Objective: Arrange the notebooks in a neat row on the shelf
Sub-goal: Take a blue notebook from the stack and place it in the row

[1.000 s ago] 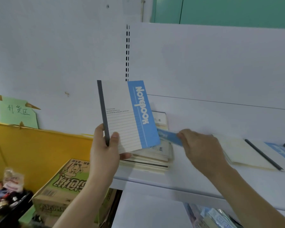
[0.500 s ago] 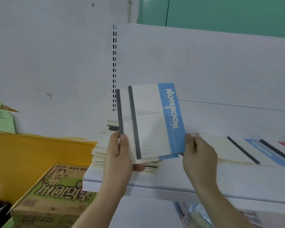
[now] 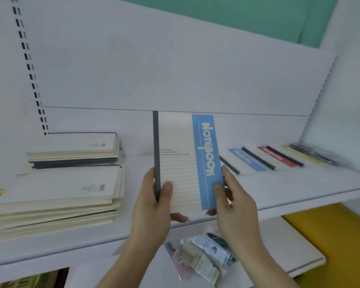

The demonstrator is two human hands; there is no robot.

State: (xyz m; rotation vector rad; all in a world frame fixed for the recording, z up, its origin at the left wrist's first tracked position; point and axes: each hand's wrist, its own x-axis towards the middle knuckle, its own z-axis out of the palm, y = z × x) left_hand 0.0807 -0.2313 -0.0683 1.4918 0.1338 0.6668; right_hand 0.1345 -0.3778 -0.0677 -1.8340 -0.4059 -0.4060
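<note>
On the left of the white shelf (image 3: 279,190) I see two stacks of cream notebooks (image 3: 71,183), the nearer stack taller, the farther one behind it by the back panel. In the middle I hold a notebook (image 3: 183,161) upright above the shelf's front edge, its dark spine to the left and a blue "Notebook" band down the right side. My left hand (image 3: 154,202) grips the spine edge, thumb on the cover, fingers curled behind. My right hand (image 3: 233,202) pinches the blue lower corner, thumb in front. To the right, a row of notebooks (image 3: 268,159) lies flat and overlapping, blue and red bands showing. Below the shelf lies a bag of packets (image 3: 202,256).
</note>
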